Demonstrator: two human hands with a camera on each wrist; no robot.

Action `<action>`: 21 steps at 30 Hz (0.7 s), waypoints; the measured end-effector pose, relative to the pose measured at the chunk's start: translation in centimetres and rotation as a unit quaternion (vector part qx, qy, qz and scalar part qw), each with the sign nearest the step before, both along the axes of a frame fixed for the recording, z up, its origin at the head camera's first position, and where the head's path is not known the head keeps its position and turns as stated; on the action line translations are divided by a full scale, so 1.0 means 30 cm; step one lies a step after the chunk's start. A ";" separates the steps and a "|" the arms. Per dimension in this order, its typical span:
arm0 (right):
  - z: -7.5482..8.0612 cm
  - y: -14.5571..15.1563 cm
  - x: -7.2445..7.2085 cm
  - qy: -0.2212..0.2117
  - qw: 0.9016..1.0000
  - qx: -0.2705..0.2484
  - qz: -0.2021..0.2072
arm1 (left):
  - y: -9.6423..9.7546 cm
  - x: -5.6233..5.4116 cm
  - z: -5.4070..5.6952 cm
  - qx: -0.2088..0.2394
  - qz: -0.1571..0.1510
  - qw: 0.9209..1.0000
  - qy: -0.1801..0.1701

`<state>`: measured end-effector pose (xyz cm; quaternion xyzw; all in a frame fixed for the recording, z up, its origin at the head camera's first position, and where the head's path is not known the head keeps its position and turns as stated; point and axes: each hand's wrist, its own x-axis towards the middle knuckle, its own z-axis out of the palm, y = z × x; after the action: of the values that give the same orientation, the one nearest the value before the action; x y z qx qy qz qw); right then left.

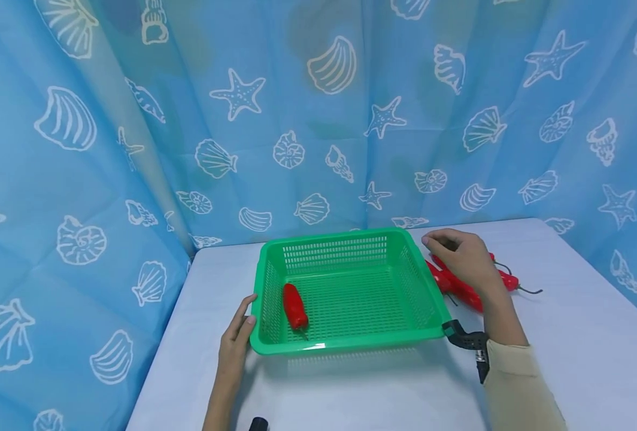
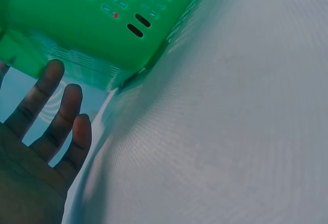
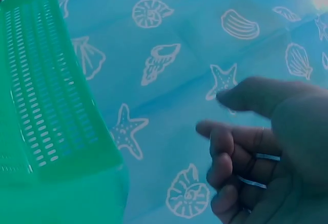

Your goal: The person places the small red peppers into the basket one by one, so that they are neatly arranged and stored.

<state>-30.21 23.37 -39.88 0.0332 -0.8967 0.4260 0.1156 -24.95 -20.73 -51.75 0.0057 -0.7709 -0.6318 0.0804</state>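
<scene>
In front of me is a green plastic basket (image 1: pixel 351 341), and it holds a single red pepper (image 1: pixel 294 306). The pepper lies along the basket's left part, just beside the left wall, with its stem end toward the front wall. The rest of the basket's floor is bare. The floor and walls are full of small slots, and a speck of red shows through them in my left wrist view.

My left hand (image 1: pixel 236 338) is at the outside of the basket's left wall, with the thumb by the rim. Its fingers are loose and fairly straight, not clenched; I cannot tell how firmly they touch the plastic.

My right hand (image 1: pixel 466 257) is to the right of the basket, over a group of loose peppers (image 1: pixel 466 293). It grasps nothing: the fingers bend loosely, and there is a gap between thumb and forefinger. These peppers are red too, lying close together outside the basket, just beside its right wall. My hand covers some of them, so I cannot tell their number; a few green stems stick out.

A black strap (image 1: pixel 464 338) and a cream sleeve (image 1: pixel 518 383) show on my right arm. The white worktop (image 1: pixel 351 395) spreads around the basket, and behind it hangs a blue curtain (image 1: pixel 318 120) with white shells and starfish.
</scene>
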 end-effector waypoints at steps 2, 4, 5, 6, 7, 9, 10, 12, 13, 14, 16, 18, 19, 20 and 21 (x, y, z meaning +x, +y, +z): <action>-0.011 0.001 -0.010 0.005 1.000 0.005 -0.007 | -0.008 0.003 0.002 0.003 -0.002 1.000 0.002; -0.019 0.008 -0.015 0.009 1.000 0.009 -0.016 | -0.011 0.002 0.000 0.004 -0.005 1.000 0.003; -0.022 0.014 -0.017 0.009 1.000 0.010 -0.019 | -0.010 0.002 -0.001 0.004 -0.006 1.000 0.003; -0.023 0.020 -0.017 0.007 1.000 0.010 -0.021 | -0.009 0.001 -0.002 0.003 -0.007 1.000 0.003; -0.024 0.026 -0.018 0.005 1.000 0.011 -0.022 | -0.008 -0.001 -0.003 0.001 -0.006 1.000 0.003; -0.023 0.038 -0.018 -0.001 1.000 0.007 -0.022 | -0.007 -0.003 -0.005 -0.001 -0.001 1.000 0.001; -0.021 0.043 -0.018 -0.004 1.000 0.005 -0.022 | -0.006 -0.004 -0.007 -0.003 0.002 1.000 -0.001; -0.018 0.053 -0.018 -0.009 1.000 0.008 -0.025 | -0.007 -0.005 -0.008 -0.008 0.008 1.000 -0.005; -0.017 0.057 -0.018 -0.012 1.000 0.010 -0.027 | -0.007 -0.005 -0.008 -0.008 0.009 1.000 -0.006; -0.016 0.060 -0.018 -0.014 0.999 0.012 -0.029 | -0.008 -0.005 -0.008 -0.009 0.010 1.000 -0.008; -0.017 0.067 -0.020 -0.017 0.999 0.017 -0.033 | -0.009 -0.005 -0.007 -0.011 0.010 1.000 -0.010; -0.021 0.073 -0.023 -0.021 0.999 0.021 -0.035 | -0.010 -0.004 -0.006 -0.012 0.008 1.000 -0.010; -0.025 0.077 -0.026 -0.024 0.999 0.022 -0.036 | -0.010 -0.003 -0.006 -0.011 0.006 1.000 -0.010; -0.029 0.081 -0.028 -0.026 0.999 0.023 -0.035 | -0.009 -0.001 -0.005 -0.011 0.007 1.000 -0.010; -0.034 0.085 -0.032 -0.028 0.999 0.025 -0.036 | -0.009 0.001 -0.005 -0.011 0.006 1.000 -0.012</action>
<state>-31.17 25.93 -40.92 -0.0080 -0.9104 0.4000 0.1049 -24.91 -21.01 -51.91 0.0170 -0.7788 -0.6225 0.0754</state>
